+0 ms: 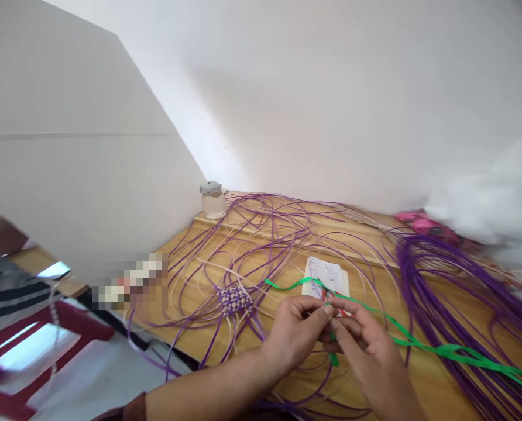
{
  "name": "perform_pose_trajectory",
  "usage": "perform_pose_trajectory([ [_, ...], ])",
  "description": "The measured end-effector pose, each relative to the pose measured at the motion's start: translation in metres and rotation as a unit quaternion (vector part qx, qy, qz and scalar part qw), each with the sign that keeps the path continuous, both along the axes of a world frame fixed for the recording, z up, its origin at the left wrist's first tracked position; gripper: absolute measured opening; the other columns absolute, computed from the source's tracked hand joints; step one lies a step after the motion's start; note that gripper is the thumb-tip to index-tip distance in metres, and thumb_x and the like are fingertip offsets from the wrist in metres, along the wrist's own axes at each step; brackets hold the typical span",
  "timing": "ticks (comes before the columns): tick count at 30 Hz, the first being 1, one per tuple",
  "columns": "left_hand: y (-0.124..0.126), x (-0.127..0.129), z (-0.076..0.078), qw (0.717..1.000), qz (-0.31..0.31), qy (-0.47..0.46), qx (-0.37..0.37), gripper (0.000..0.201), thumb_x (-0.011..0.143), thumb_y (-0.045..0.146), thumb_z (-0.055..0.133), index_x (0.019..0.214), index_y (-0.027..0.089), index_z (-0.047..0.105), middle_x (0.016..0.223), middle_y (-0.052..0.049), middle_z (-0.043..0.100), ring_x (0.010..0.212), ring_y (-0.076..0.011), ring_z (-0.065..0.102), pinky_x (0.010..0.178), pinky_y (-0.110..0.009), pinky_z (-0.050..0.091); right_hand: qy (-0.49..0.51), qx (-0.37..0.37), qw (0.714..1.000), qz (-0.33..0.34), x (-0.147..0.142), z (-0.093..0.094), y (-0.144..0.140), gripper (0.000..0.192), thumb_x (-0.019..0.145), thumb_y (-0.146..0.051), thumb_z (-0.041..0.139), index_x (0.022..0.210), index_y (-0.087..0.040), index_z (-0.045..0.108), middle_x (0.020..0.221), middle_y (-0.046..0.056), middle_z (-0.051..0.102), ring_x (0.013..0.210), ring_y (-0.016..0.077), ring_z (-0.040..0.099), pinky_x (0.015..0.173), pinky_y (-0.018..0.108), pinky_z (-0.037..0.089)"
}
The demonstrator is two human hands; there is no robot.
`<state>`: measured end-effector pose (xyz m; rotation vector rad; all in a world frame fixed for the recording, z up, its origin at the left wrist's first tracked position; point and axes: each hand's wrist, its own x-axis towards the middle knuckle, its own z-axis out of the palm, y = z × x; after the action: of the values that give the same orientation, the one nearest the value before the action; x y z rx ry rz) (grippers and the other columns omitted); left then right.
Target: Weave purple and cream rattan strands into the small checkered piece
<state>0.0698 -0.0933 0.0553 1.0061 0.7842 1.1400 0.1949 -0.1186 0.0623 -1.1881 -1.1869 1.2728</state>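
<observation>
Both hands, left hand (296, 333) and right hand (366, 345), pinch a green strip (440, 349) near the woven purple patch (234, 299).

The scene is bright and evenly lit by soft daylight, with the pale white wall (331, 88) nearly washed out and a faint grey shadow spread across its middle. The warm wooden tabletop (423, 374) takes a gentle sheen but no hard glare, and the thin purple plastic strands (261, 234) cast only weak shadows on it. A white cloth-like mass (484, 213) at the right edge is overexposed and smeared by motion blur. The wide lens bends and stretches things toward the edges. A small pixelated patch (129, 286) sits at the left, and the reflective panes (28, 345) below it shine.
</observation>
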Motion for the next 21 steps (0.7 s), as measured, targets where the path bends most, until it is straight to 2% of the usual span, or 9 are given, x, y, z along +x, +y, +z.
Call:
perform_pose_trajectory([
  [4, 0.001, 0.003, -0.013, 1.0, 0.02, -0.009, -0.006, 0.047, 0.072, 0.054, 0.072, 0.078, 0.007, 0.07, 0.064, -0.003, 0.056, 0.056, -0.0101, 0.049, 0.052, -0.021, 0.039, -0.008, -0.008, 1.0, -0.007, -0.001, -0.005, 0.001, 0.06, 0.076, -0.052, 0.072, 0.122, -0.02, 0.051, 0.099, 0.01, 0.072, 0.085, 0.0231, 0.069, 0.067, 0.029, 0.058],
  [7, 0.003, 0.003, -0.02, 0.999, 0.028, -0.015, -0.015, 0.044, 0.073, 0.051, 0.069, 0.079, 0.008, 0.07, 0.058, -0.001, 0.053, 0.051, -0.0084, 0.044, 0.048, -0.021, 0.034, -0.013, -0.036, 0.999, -0.003, -0.003, -0.013, 0.001, 0.065, 0.073, -0.052, 0.074, 0.125, -0.022, 0.05, 0.097, 0.008, 0.073, 0.087, 0.0238, 0.069, 0.067, 0.028, 0.058],
  [9, 0.004, 0.002, -0.022, 0.999, 0.032, -0.013, -0.011, 0.039, 0.076, 0.047, 0.067, 0.078, 0.008, 0.07, 0.056, 0.0, 0.051, 0.049, -0.0076, 0.042, 0.047, -0.02, 0.032, -0.014, -0.067, 0.998, -0.003, -0.003, -0.023, 0.001, 0.067, 0.072, -0.052, 0.075, 0.126, -0.022, 0.051, 0.094, 0.007, 0.073, 0.087, 0.0246, 0.069, 0.063, 0.028, 0.057],
  [12, 0.009, -0.002, -0.028, 0.998, 0.052, -0.011, 0.019, 0.031, 0.079, 0.04, 0.064, 0.077, 0.009, 0.069, 0.063, -0.002, 0.058, 0.057, -0.0093, 0.049, 0.054, -0.02, 0.038, -0.018, -0.115, 0.993, -0.009, 0.001, -0.046, 0.003, 0.064, 0.069, -0.053, 0.076, 0.12, -0.02, 0.056, 0.093, 0.007, 0.073, 0.084, 0.0263, 0.069, 0.056, 0.028, 0.056],
  [16, 0.016, -0.004, -0.047, 0.997, 0.066, -0.015, 0.033, 0.029, 0.081, 0.039, 0.062, 0.079, 0.01, 0.067, 0.067, -0.002, 0.059, 0.06, -0.01, 0.051, 0.059, -0.021, 0.042, -0.027, -0.162, 0.985, 0.052, 0.007, -0.069, 0.005, 0.054, 0.067, -0.053, 0.076, 0.107, -0.018, 0.064, 0.084, 0.006, 0.071, 0.075, 0.0247, 0.068, 0.055, 0.029, 0.054],
  [18, 0.02, -0.004, -0.059, 0.997, 0.072, -0.007, 0.03, 0.03, 0.082, 0.04, 0.061, 0.079, 0.011, 0.066, 0.066, -0.001, 0.057, 0.058, -0.0092, 0.05, 0.056, -0.02, 0.04, -0.027, -0.185, 0.98, 0.075, 0.007, -0.073, 0.004, 0.051, 0.069, -0.054, 0.075, 0.104, -0.018, 0.065, 0.079, 0.005, 0.069, 0.07, 0.0216, 0.067, 0.055, 0.028, 0.053],
  [21, 0.024, -0.005, -0.072, 0.997, 0.077, 0.01, 0.029, 0.031, 0.083, 0.041, 0.059, 0.08, 0.01, 0.066, 0.064, 0.0, 0.056, 0.056, -0.0081, 0.048, 0.052, -0.018, 0.038, -0.046, -0.2, 0.977, 0.056, 0.001, -0.071, 0.0, 0.057, 0.067, -0.059, 0.073, 0.107, -0.018, 0.063, 0.074, 0.004, 0.068, 0.064, 0.018, 0.063, 0.051, 0.025, 0.049],
])
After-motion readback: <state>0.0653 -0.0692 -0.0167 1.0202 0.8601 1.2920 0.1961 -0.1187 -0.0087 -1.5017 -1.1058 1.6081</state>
